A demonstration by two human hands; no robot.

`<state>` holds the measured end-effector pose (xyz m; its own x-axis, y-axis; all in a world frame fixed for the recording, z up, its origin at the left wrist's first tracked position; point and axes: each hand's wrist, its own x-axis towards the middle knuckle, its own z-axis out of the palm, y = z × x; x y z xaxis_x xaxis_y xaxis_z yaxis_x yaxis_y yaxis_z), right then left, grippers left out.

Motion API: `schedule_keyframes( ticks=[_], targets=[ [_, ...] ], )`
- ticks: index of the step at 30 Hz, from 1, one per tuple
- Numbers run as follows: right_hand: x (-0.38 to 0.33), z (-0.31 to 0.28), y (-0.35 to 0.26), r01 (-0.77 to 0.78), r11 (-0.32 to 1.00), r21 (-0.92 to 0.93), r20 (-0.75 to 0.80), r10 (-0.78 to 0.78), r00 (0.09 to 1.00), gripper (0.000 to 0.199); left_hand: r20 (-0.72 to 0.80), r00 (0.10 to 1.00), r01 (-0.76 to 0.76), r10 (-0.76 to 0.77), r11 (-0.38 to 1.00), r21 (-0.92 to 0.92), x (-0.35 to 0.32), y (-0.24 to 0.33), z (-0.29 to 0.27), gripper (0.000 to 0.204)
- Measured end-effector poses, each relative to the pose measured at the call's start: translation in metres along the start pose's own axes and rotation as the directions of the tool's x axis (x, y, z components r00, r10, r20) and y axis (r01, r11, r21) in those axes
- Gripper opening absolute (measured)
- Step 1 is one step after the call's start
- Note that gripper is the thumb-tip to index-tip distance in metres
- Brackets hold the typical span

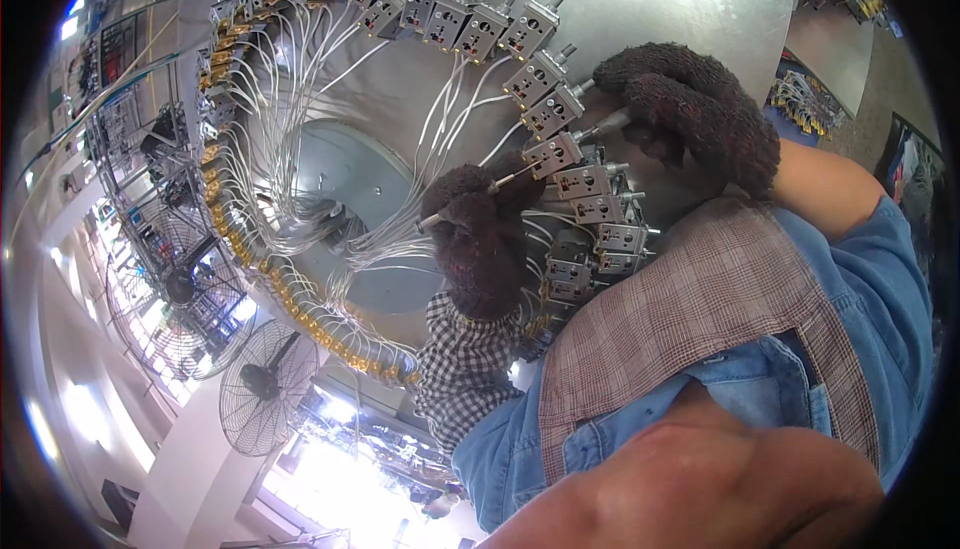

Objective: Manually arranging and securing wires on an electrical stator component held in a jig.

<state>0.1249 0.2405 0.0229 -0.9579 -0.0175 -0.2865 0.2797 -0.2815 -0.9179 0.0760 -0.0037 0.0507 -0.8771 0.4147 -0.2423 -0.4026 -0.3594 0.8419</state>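
My left hand (482,244), in a dark fuzzy glove, is closed around a thin metal rod (505,181). The rod's far end reaches the face of a small grey metal box (553,154) with holes and a shaft. On the other side of that box, my right hand (690,114), gloved alike, has its fingers curled. A tapered grey piece (605,126) runs from the right glove toward the box's shaft side; how the fingers grip it is hidden. More such boxes (533,29) stand in a curved row, with white leads (300,99) running inward.
The boxes and brass-coloured parts (290,304) ring a round metal table (660,9). A grey disc (385,284) lies in its middle, under bunched leads. Fans (262,381) stand beyond the left edge. More wired parts (805,99) sit at the far right.
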Motion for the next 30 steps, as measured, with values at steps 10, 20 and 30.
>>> schedule_keyframes(
  ticks=[10, 20, 30],
  targets=[
    [0.01, -0.005, 0.005, 0.685, 0.447, -0.575, 0.305, -0.661, 0.686, 0.038, -0.069, 0.996, 0.06, -0.058, 0.998, 0.023, 0.001, 0.004, 0.001, 0.027],
    [0.003, 0.006, -0.023, -0.147, 0.958, 0.245, 0.03, 0.145, 0.989, 0.037, -0.085, 0.985, 0.152, -0.152, 0.988, -0.013, -0.001, 0.006, -0.003, 0.027],
    [0.01, -0.01, 0.006, 0.459, 0.732, -0.503, 0.238, -0.393, 0.888, 0.036, -0.102, 0.991, 0.092, -0.09, 0.996, 0.017, -0.001, 0.003, 0.001, 0.029]
  ],
)
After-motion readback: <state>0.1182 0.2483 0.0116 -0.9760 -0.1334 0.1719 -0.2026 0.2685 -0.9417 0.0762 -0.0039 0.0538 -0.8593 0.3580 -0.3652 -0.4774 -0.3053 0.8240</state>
